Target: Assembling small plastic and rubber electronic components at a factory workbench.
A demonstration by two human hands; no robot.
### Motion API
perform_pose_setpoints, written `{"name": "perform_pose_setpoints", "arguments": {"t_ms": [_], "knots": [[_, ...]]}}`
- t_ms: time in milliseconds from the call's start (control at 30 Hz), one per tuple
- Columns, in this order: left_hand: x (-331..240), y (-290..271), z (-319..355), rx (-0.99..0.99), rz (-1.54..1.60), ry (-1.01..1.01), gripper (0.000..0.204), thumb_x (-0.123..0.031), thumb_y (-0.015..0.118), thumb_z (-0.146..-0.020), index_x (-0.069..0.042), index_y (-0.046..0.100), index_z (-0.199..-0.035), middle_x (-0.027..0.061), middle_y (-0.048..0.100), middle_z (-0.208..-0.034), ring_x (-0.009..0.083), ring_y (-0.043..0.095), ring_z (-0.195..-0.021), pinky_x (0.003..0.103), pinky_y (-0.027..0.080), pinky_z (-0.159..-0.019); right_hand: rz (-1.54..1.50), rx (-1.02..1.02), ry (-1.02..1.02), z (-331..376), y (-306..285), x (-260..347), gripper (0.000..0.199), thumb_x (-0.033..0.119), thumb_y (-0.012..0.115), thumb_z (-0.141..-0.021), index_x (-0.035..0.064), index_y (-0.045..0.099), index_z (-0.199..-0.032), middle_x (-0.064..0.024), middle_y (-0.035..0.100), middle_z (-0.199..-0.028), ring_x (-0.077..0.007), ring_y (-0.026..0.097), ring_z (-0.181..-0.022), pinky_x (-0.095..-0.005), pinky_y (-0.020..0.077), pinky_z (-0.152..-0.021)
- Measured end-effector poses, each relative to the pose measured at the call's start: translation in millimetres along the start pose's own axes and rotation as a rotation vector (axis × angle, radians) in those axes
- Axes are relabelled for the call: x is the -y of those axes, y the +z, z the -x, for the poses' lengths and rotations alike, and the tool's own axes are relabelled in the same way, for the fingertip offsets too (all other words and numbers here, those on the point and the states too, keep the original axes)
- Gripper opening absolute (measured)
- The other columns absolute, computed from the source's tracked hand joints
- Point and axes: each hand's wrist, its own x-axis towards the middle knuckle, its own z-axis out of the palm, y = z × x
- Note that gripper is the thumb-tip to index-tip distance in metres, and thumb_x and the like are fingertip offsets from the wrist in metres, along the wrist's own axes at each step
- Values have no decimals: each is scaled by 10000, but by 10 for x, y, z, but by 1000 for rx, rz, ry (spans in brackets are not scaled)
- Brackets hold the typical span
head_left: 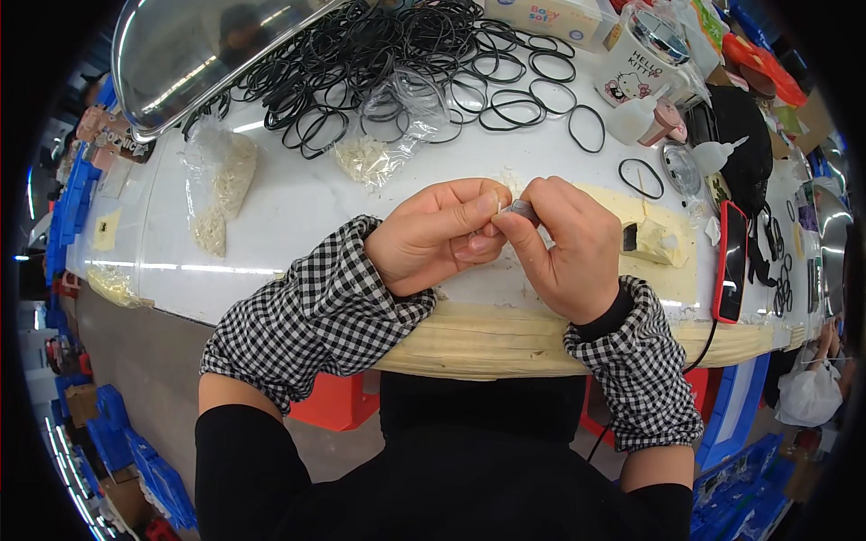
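Above the near edge of the white table, my two hands meet fingertip to fingertip. Between thumb and forefinger, my left hand (437,230) pinches a small white piece (499,206), mostly covered by the fingers. A small grey piece (523,212) sits in the pinch of my right hand (573,243); its kind is too small to make out. Beyond my left hand lies a clear bag (365,162) of tiny off-white pieces, and a second such bag (233,176) is further left. To the right of my right hand, a pale yellow block (658,248) rests beside a small dark piece (630,237).
Black rubber-like rings (361,63) pile up at the back, next to a shiny metal tray (203,54). A red-edged phone (732,261) with a cable, squeeze bottles (714,157) and a white canister (627,72) stand right. Pale padding (496,347) lines the near edge.
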Motion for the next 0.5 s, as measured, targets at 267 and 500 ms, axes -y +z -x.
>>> {"name": "perform_pose_setpoints", "arguments": {"t_ms": [267,500], "knots": [[11,-32,-51,-70,-14,4,201,-228,454,-975,-43,530,-951,11,524,-888,59,454,-751,183,394,-682,-140,29,-6,7,-101,35,286,311,702,-783,70,554,-741,-40,548,-617,-188,547,-514,-288,403,-446],[18,-165,-14,-317,198,70,83,-89,504,-920,-23,521,-965,89,563,-987,125,542,-882,218,474,-758,-49,-202,236,144,-671,78,257,217,745,-748,31,567,-753,-55,553,-657,-167,537,-540,-276,416,-484]]}}
